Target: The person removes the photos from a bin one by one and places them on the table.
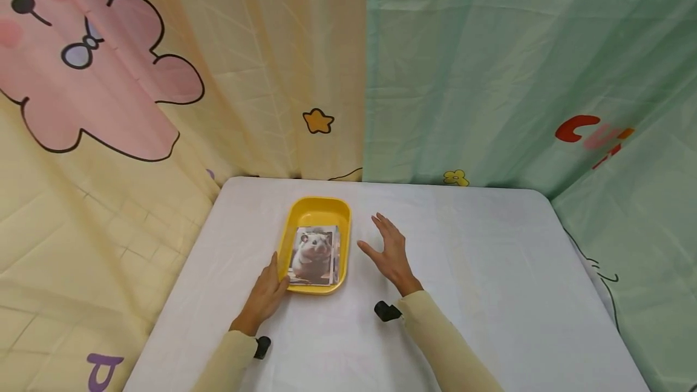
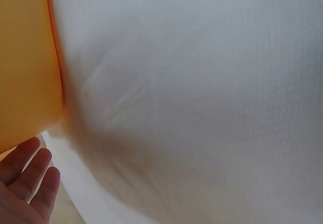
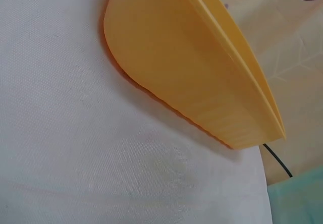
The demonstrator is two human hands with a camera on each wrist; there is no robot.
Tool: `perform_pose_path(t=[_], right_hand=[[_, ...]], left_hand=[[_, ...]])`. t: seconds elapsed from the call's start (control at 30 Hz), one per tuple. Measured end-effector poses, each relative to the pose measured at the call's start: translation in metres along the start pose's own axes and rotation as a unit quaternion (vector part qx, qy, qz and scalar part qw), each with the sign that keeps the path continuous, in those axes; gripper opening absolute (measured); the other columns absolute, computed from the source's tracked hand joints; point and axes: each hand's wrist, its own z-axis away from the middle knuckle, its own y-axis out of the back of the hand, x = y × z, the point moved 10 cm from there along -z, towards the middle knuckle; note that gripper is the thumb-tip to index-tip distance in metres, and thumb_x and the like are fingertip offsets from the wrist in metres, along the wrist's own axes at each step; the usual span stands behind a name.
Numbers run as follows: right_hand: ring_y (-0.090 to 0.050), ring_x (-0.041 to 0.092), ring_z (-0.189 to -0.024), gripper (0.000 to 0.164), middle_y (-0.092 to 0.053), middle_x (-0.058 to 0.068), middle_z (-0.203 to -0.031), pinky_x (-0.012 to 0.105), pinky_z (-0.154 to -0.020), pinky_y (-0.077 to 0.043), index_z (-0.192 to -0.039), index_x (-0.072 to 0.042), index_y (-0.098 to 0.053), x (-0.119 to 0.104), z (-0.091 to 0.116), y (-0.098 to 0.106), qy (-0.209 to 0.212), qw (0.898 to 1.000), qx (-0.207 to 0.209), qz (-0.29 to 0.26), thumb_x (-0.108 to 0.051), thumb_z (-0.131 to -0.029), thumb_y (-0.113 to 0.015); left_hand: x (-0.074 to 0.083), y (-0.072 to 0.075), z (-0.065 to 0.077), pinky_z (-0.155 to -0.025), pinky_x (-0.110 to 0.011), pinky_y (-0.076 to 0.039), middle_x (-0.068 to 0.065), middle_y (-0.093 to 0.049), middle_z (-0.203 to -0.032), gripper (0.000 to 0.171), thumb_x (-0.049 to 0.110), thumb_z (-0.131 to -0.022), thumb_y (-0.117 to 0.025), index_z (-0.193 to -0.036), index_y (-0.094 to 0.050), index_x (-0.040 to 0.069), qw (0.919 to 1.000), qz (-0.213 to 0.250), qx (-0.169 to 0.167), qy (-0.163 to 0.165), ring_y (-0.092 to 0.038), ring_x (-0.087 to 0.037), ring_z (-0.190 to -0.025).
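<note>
On the white table stands a yellow tray (image 1: pixel 310 203), a shallow one with rounded corners. In it lies a small stack of picture cards (image 1: pixel 314 256), the top one showing a hamster-like animal. My left hand (image 1: pixel 263 298) is at the tray's near left side, fingers along the outer wall and thumb at the rim. The left wrist view has its fairly straight fingers (image 2: pixel 38 176) close beside the yellow wall. To the right of the tray, my right hand (image 1: pixel 389 253) hovers apart from it, fingers spread and holding nothing. In the right wrist view the tray's outer wall (image 3: pixel 171 57) shows, no fingers.
The white table (image 1: pixel 490 271) extends well to the right of the tray. Printed curtains (image 1: pixel 435 77) hang behind it and along both sides. A small black device (image 1: pixel 386 311) sits at the right wrist, another (image 1: pixel 262 347) at the left.
</note>
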Motion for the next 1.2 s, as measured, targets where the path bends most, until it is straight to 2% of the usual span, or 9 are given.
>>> perform_pose_path(t=[0.13,0.27,0.53,0.93,1.2], right_hand=[[-0.032,0.034,-0.138,0.07,-0.037,0.013,-0.151,0.057,-0.112,-0.021,-0.144,-0.006,-0.044,-0.002,0.0,0.0,0.01,1.0,0.005,0.002,-0.038,-0.087,-0.069],[-0.033,0.034,-0.138,0.069,-0.037,0.013,-0.151,0.058,-0.111,-0.021,-0.144,-0.006,-0.044,-0.003,-0.001,-0.001,0.016,1.0,0.006,0.0,-0.037,-0.087,-0.069],[-0.03,0.033,-0.139,0.071,-0.035,0.012,-0.153,0.057,-0.113,-0.019,-0.145,-0.007,-0.043,-0.002,-0.003,-0.005,-0.001,1.0,-0.007,-0.007,-0.037,-0.087,-0.07],[-0.037,0.031,-0.135,0.066,-0.045,0.012,-0.146,0.052,-0.112,-0.024,-0.14,-0.006,-0.048,-0.011,-0.008,-0.009,0.012,1.0,-0.013,-0.013,-0.036,-0.086,-0.071],[-0.042,0.032,-0.13,0.058,-0.051,0.013,-0.139,0.05,-0.11,-0.026,-0.136,-0.006,-0.053,-0.017,-0.015,-0.02,0.015,0.999,-0.041,-0.011,-0.031,-0.087,-0.072]], left_hand=[[0.003,-0.005,0.002,-0.104,-0.059,-0.031,-0.039,-0.037,-0.135,0.069,0.022,-0.1,-0.045,-0.148,-0.01,-0.012,1.0,-0.001,-0.001,0.004,-0.04,-0.051,-0.123],[0.006,-0.01,0.001,-0.105,-0.059,-0.03,-0.04,-0.037,-0.135,0.067,0.017,-0.1,-0.048,-0.146,-0.011,-0.015,1.0,-0.009,-0.003,0.002,-0.039,-0.051,-0.125],[0.01,-0.015,0.005,-0.106,-0.058,-0.031,-0.038,-0.036,-0.138,0.07,0.022,-0.101,-0.048,-0.147,-0.009,-0.013,0.9996,-0.009,-0.01,0.025,-0.039,-0.049,-0.126],[0.008,-0.011,0.005,-0.106,-0.056,-0.032,-0.034,-0.038,-0.14,0.071,0.028,-0.099,-0.051,-0.148,-0.016,-0.009,0.9986,-0.05,0.019,-0.001,-0.039,-0.047,-0.127],[0.014,-0.007,0.003,-0.109,-0.055,-0.028,-0.027,-0.034,-0.147,0.074,0.032,-0.097,-0.054,-0.15,-0.018,-0.005,0.9974,-0.068,0.016,-0.019,-0.035,-0.042,-0.132]])
